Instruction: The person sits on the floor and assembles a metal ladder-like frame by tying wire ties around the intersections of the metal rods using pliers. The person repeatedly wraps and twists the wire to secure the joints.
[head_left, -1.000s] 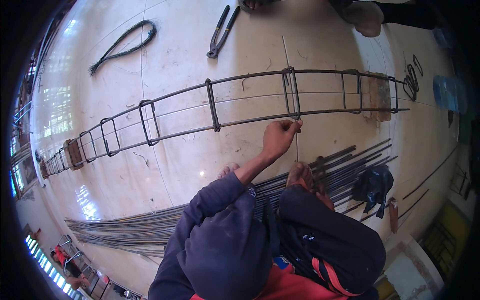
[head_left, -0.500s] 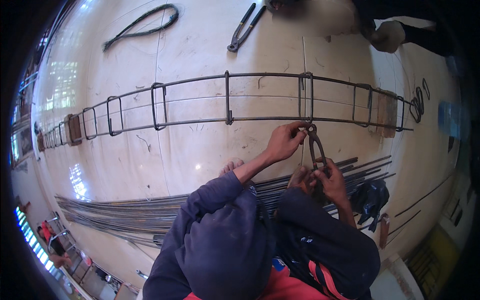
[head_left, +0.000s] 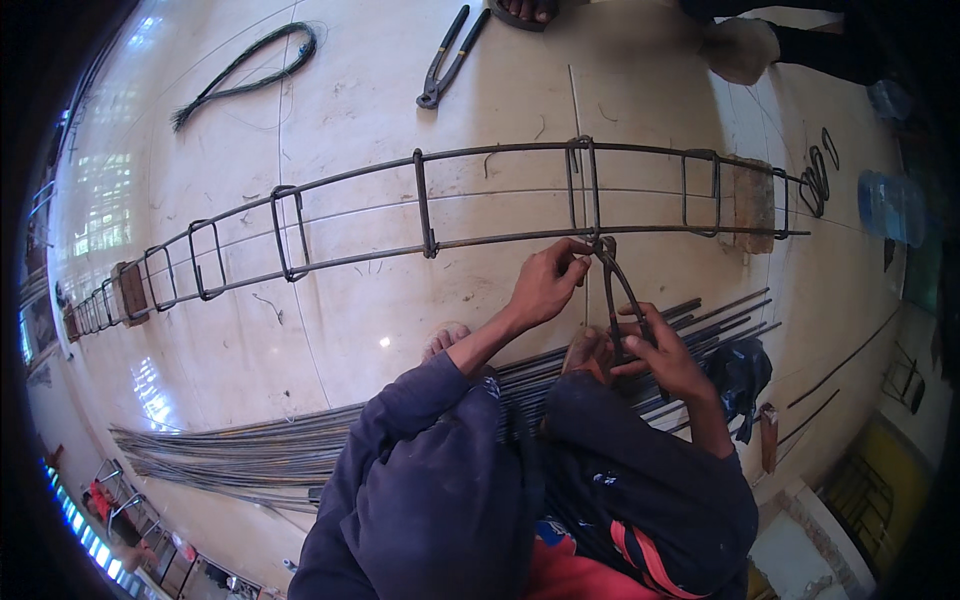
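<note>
My right hand (head_left: 662,352) holds end-cutting pincers (head_left: 627,285) by their spread handles. The pincers' jaws are at the lower long bar of a rebar cage (head_left: 350,258), where a square stirrup (head_left: 594,190) crosses it. My left hand (head_left: 545,285) reaches the same joint from the left, its index finger stretched along the bar and its thumb bent toward it. Whatever is between those fingertips is too small to make out.
The cage rests on blocks (head_left: 752,205). Beyond it lie a second pair of pincers (head_left: 445,60) and a coil of tie wire (head_left: 250,75). Loose bars (head_left: 240,450) run beside my feet, near a black plastic bag (head_left: 738,380). Another person's foot (head_left: 525,10) shows at the top.
The handles of the pincers have spread wider in my right hand, and their jaws have come up against the joint. My left hand stays there. The whole view has shifted slightly.
</note>
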